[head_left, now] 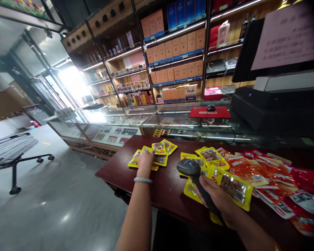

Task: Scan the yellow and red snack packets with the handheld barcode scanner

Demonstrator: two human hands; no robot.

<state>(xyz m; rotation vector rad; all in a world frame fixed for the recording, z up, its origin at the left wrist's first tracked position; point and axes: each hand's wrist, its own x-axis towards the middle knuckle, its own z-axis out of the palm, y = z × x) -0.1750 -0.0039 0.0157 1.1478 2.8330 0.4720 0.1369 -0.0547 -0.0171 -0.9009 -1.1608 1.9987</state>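
My right hand [217, 195] is wrapped round the handle of a black barcode scanner [188, 168], its head pointing left with a small blue light on top. Around and beneath it lie several yellow snack packets [232, 186] with clear windows showing brown food. Farther left, my left hand [146, 159], with a pale bangle at the wrist, is closed at a smaller pile of the same yellow packets. Its thumb presses the edge of one snack packet [159, 147]; the other fingertips are partly hidden.
Red and orange snack packets [266, 174] are heaped at the right of the dark wooden table [162, 188]. Beyond stand a glass display counter [115, 125], a mouse [211, 107] on a red mat, and a monitor [243, 52]. A shopping cart [13, 153] is on the left.
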